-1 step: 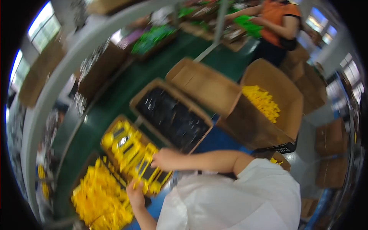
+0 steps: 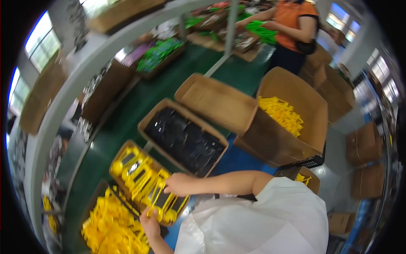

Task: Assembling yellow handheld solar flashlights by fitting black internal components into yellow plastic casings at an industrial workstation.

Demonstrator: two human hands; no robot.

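Note:
My right hand (image 2: 177,184) is over the near right part of a cardboard box (image 2: 119,172) of yellow-and-black plastic parts (image 2: 139,172). Its fingers are closed on the upper end of a slim yellow plastic strip (image 2: 158,195). At the strip's lower end, by the box's near edge, my left hand (image 2: 151,224) has thumb and fingers pinched together on it. The strip slants between both hands; its exact shape is too blurred to tell. Left of my left hand lies a big heap of loose yellow plastic pieces (image 2: 111,224).
Beyond the yellow parts stands a box of black parts (image 2: 184,133), then a shallow cardboard box (image 2: 220,99). A tall carton (image 2: 315,101) with yellow pieces is at right. A grey frame post (image 2: 36,161) curves along the left. Across the green table (image 2: 169,78), a person in orange (image 2: 292,21) handles green parts.
The whole view has shifted slightly, so the boxes sit a little lower and further left. Both hands keep their places at the yellow strip.

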